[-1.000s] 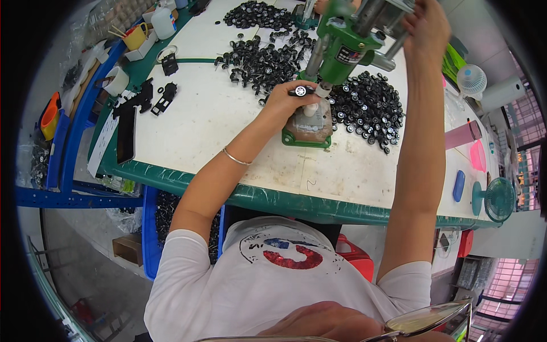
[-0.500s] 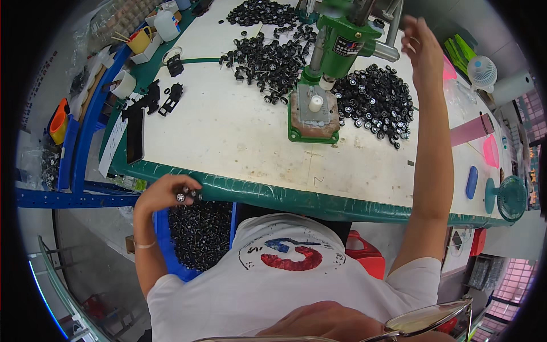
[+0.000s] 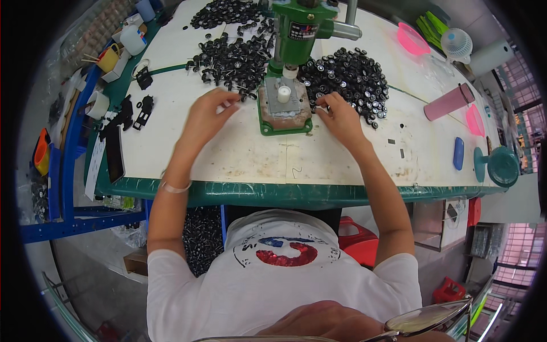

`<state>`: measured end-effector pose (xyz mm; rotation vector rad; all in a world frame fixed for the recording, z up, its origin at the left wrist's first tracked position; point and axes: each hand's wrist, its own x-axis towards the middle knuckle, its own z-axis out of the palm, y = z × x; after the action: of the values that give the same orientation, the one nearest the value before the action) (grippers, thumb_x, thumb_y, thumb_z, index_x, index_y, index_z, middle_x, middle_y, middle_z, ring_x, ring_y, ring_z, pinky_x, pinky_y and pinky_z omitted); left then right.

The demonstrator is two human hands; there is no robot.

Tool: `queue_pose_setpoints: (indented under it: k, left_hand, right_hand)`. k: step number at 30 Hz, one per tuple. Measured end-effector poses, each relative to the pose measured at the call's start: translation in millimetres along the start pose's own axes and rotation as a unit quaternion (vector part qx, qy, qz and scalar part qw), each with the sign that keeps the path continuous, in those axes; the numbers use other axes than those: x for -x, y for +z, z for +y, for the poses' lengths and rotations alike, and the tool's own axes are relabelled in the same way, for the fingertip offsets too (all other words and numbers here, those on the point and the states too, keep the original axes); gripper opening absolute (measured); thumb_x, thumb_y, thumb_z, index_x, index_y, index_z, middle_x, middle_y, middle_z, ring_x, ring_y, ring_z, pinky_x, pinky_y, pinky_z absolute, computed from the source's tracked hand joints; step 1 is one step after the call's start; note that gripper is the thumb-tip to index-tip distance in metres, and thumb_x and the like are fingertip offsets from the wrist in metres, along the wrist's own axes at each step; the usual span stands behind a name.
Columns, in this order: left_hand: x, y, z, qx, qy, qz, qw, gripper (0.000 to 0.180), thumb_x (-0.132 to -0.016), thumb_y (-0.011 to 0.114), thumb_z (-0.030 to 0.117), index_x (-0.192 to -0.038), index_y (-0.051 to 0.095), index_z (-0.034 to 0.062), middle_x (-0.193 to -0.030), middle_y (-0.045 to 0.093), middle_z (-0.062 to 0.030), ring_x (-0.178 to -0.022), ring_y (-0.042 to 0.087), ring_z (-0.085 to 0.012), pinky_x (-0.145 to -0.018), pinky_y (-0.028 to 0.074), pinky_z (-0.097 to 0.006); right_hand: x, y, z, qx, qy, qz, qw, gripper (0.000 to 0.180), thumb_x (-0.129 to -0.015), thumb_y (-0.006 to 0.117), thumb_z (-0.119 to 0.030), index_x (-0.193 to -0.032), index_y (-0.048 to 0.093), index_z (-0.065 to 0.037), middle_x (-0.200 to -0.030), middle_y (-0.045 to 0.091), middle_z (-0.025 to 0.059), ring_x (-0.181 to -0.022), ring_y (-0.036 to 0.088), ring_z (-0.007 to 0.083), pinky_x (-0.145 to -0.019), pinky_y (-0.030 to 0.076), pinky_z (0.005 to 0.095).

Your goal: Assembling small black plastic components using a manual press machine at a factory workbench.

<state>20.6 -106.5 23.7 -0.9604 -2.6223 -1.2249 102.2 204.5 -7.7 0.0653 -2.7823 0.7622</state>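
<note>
My left hand [image 3: 209,111] reaches over the table, thumb and finger closed at the near edge of a pile of black wheels on thin axles [image 3: 232,64]. A small black wheel shows by its fingertips, but what they grip is unclear. To the right, my right hand [image 3: 343,119] is bent in a pinch beside a heap of loose black wheels with silvery hubs [image 3: 359,80]; anything in its fingertips is hidden. Between both hands stands a green bench press [image 3: 299,43]. A round white plastic fixture [image 3: 284,94] sits on its metal plate, under the ram.
Below the table's padded green edge [image 3: 239,194], a bin holds many small dark parts [image 3: 202,239]. At left lie a phone [image 3: 114,154] and black plastic parts [image 3: 144,112]. A pink tumbler [image 3: 447,102], blue case [image 3: 458,154] and green fan [image 3: 503,166] are at right.
My left hand has moved from above the bin, where it held several wheels, up to the axle pile. My right hand has come down from beside the press lever to the loose wheels.
</note>
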Motion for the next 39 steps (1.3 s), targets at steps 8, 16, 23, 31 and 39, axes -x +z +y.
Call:
queue_pose_setpoints:
  k: [8, 16, 23, 31, 39]
  left_hand:
    - [-38, 60, -23, -0.147, 0.039, 0.026, 0.988, 0.011, -0.075, 0.066, 0.01, -0.084, 0.066, 0.0046, -0.083, 0.057, -0.0078, -0.083, 0.06, -0.0276, -0.072, 0.049, -0.038]
    - [-16, 22, -4, 0.091, 0.023, 0.104, 0.99, 0.013, -0.072, 0.073, 0.006, -0.077, 0.061, 0.005, -0.105, 0.064, -0.0045, -0.077, 0.057, -0.0123, -0.064, 0.045, -0.026]
    - [-22, 37, 3, 0.339, -0.047, 0.014, 0.94, 0.015, -0.075, 0.07, 0.0, -0.075, 0.055, 0.0041, -0.118, 0.063, -0.0104, -0.074, 0.052, -0.0039, -0.068, 0.045, -0.02]
    - [-29, 45, 6, 0.44, -0.065, 0.028, 0.895, 0.012, -0.078, 0.073, 0.006, -0.083, 0.062, 0.0018, -0.104, 0.067, -0.009, -0.073, 0.056, -0.0044, -0.068, 0.047, -0.019]
    - [-33, 50, 6, 0.51, -0.099, 0.013, 0.854, 0.021, -0.082, 0.07, 0.002, -0.1, 0.058, 0.0029, -0.098, 0.067, -0.0085, -0.091, 0.066, -0.0163, -0.082, 0.053, -0.028]
  right_hand:
    - [12, 12, -5, 0.05, -0.046, 0.078, 0.995, 0.019, -0.078, 0.068, -0.011, -0.095, 0.059, -0.008, -0.088, 0.06, 0.007, -0.081, 0.06, 0.0266, -0.068, 0.047, 0.0384]
    - [-1, -11, -23, -0.117, -0.051, 0.08, 0.989, 0.02, -0.082, 0.065, -0.006, -0.101, 0.066, -0.005, -0.092, 0.06, 0.007, -0.073, 0.059, 0.0175, -0.065, 0.048, 0.0276]
    - [-28, 13, -54, -0.179, -0.119, 0.088, 0.973, 0.017, -0.085, 0.062, -0.005, -0.102, 0.067, -0.005, -0.096, 0.061, 0.0089, -0.086, 0.062, 0.0224, -0.075, 0.051, 0.0305]
    - [-39, 15, -56, -0.172, -0.039, 0.075, 0.981, 0.016, -0.087, 0.063, -0.011, -0.1, 0.066, -0.002, -0.096, 0.063, 0.008, -0.08, 0.062, 0.0191, -0.073, 0.049, 0.0298]
    - [-57, 12, -47, -0.395, 0.125, -0.073, 0.907, 0.023, -0.088, 0.064, -0.015, -0.105, 0.066, 0.001, -0.084, 0.065, 0.0025, -0.071, 0.054, 0.007, -0.066, 0.045, 0.0218]
